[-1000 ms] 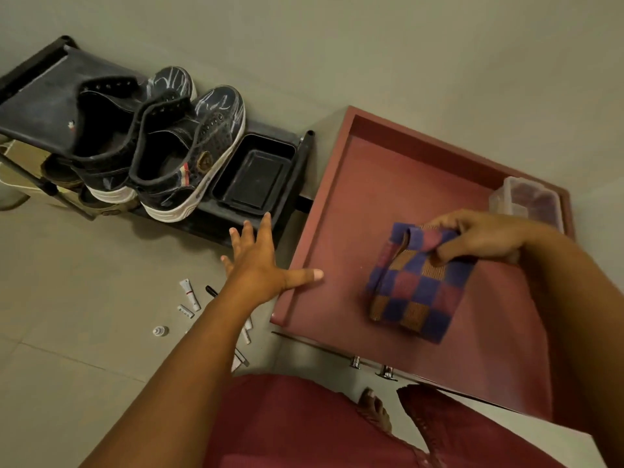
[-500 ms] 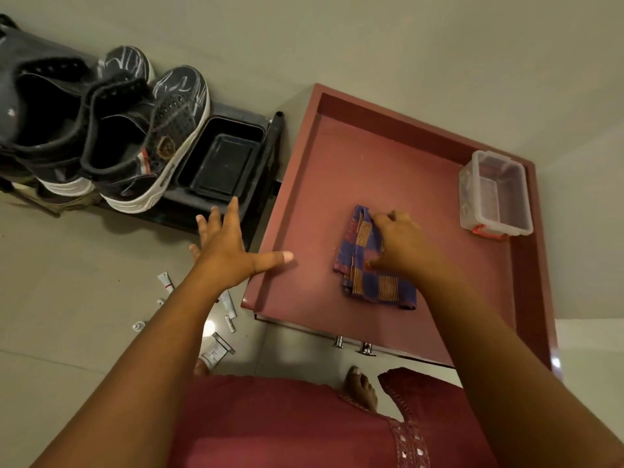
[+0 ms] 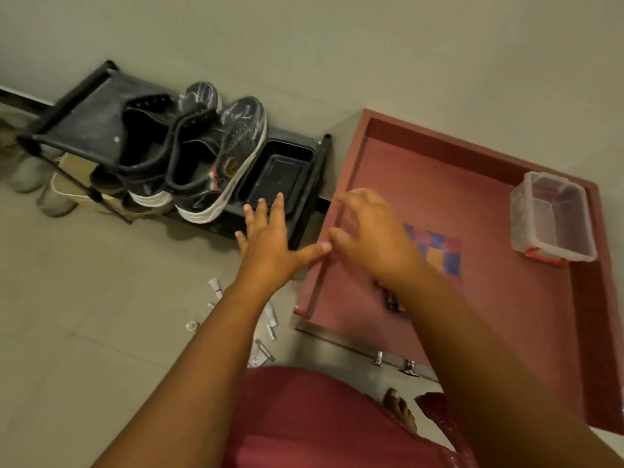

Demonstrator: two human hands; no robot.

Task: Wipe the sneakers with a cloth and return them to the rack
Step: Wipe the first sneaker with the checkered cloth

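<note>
Two black sneakers (image 3: 189, 160) stand side by side on the top shelf of a black shoe rack (image 3: 84, 113), toes toward the wall, white soles facing the camera. Just to their right on the same shelf sits a black rectangular tray (image 3: 280, 173). Lower down in the rack, pale shoes (image 3: 40, 187) show beneath the shelf.

The left hand (image 3: 270, 244) is spread flat with fingers apart and holds nothing; it hovers in front of the rack's right end, its fingertips over the near edge of the black tray and its thumb pointing toward the red table (image 3: 422, 184). The right hand (image 3: 371, 238) is blurred, fingers loosely curled and empty, over the left part of the table; its thumb nearly meets the left thumb at the table's rim.

The checked cloth (image 3: 439, 248), in blue, red and orange squares, lies flat on the table surface, partly hidden behind the right wrist and forearm, with neither hand gripping it. A clear plastic container (image 3: 553, 217) with red latches rests near the table's far right corner, well apart from the cloth.

Several small white tubes (image 3: 216, 287) lie scattered on the tiled floor (image 3: 84, 315) under the left forearm. A bare foot (image 3: 401, 410) shows below the table's near edge.
</note>
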